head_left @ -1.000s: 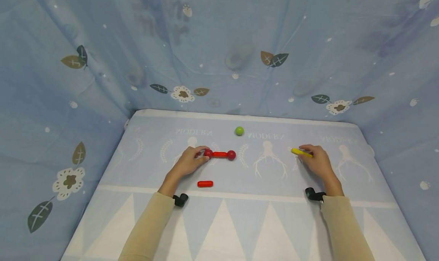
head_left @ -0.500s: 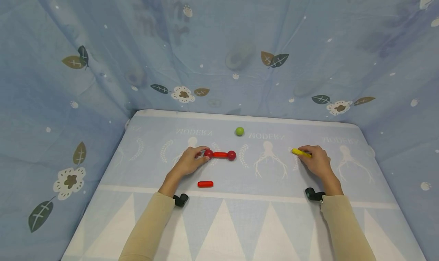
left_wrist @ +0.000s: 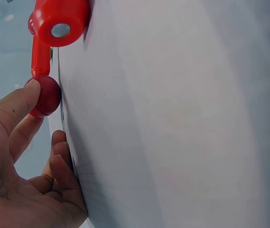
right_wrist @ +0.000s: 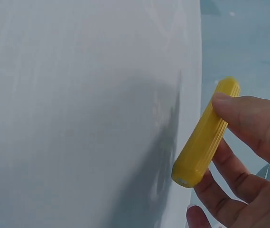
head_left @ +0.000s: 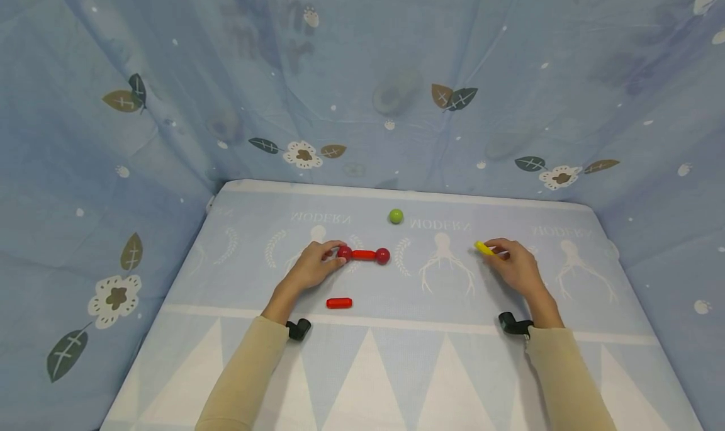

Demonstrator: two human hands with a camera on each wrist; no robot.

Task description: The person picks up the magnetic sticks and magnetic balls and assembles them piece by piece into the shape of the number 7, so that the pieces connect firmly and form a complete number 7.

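Note:
With thumb and fingers, my left hand [head_left: 311, 266] pinches the left dark red ball [left_wrist: 48, 96] of a dumbbell-shaped piece. Its short red rod [head_left: 364, 255] joins that ball to a second dark red ball [head_left: 382, 256]. My right hand [head_left: 518, 267] holds a yellow ribbed rod [right_wrist: 206, 135] between thumb and fingers, off the table in the right wrist view. Nearer to me than the dumbbell lies a loose red rod [head_left: 339, 303], whose end shows a pale round inset in the left wrist view.
A small green ball [head_left: 396, 216] lies toward the back of the cloth-covered table [head_left: 419, 305]. Blue patterned curtain [head_left: 362, 85] hangs behind and at both sides. Each wrist carries a black camera mount [head_left: 514, 323].
My right hand has shifted a little to the left with the yellow rod, which now tilts more steeply. The left hand and the dumbbell-shaped piece stay where they were.

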